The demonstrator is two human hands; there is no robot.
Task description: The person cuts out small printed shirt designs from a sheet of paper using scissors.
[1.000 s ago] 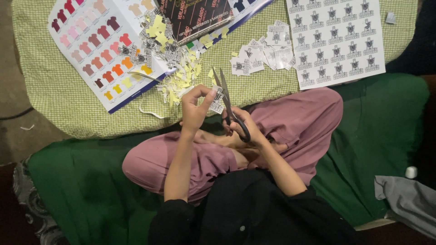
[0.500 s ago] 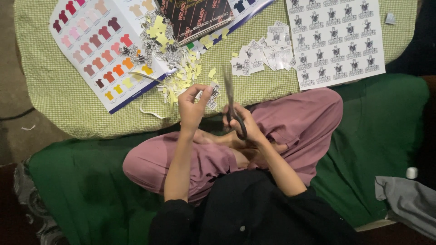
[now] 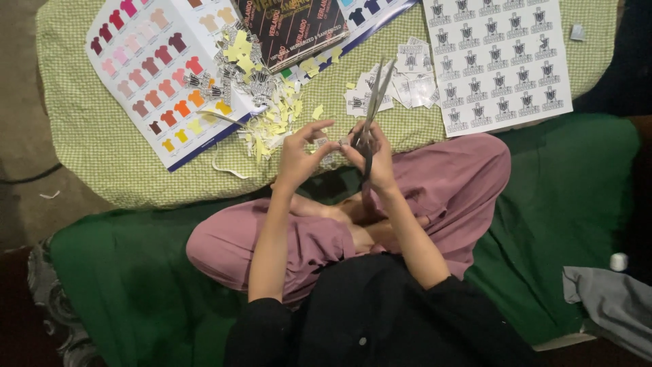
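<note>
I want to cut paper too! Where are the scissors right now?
In the head view, the scissors are in the right hand, near the picture's middle, blades pointing toward the white sticker sheet, just right of the left hand.

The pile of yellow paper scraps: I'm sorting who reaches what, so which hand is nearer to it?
Left. The left hand sits just below and right of the scrap pile; the right hand, holding the scissors, is farther right.

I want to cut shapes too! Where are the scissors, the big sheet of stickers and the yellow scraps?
scissors point(image 3: 375, 95), head view, on the blades.
sheet of stickers point(image 3: 499, 61), head view, middle of the white sheet.
yellow scraps point(image 3: 275, 122), head view, middle of the pile.
</note>
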